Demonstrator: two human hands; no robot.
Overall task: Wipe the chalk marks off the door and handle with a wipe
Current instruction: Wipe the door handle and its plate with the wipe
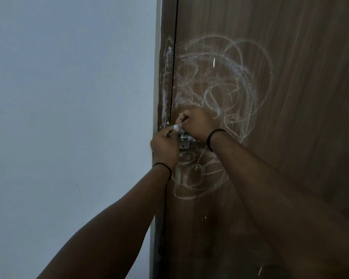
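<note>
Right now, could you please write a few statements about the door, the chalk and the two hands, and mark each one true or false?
1. Chalk scribbles cover the brown door above the metal latch. True.
2. The door below the latch is free of chalk. False: scribbles lie below it too.
3. Both hands are at the latch, the left hand pinching a small pale thing. True.
4. The right hand hangs open, away from the door. False: its fingers are curled, up against the door.
5. The door frame bears chalk as well. True.
</note>
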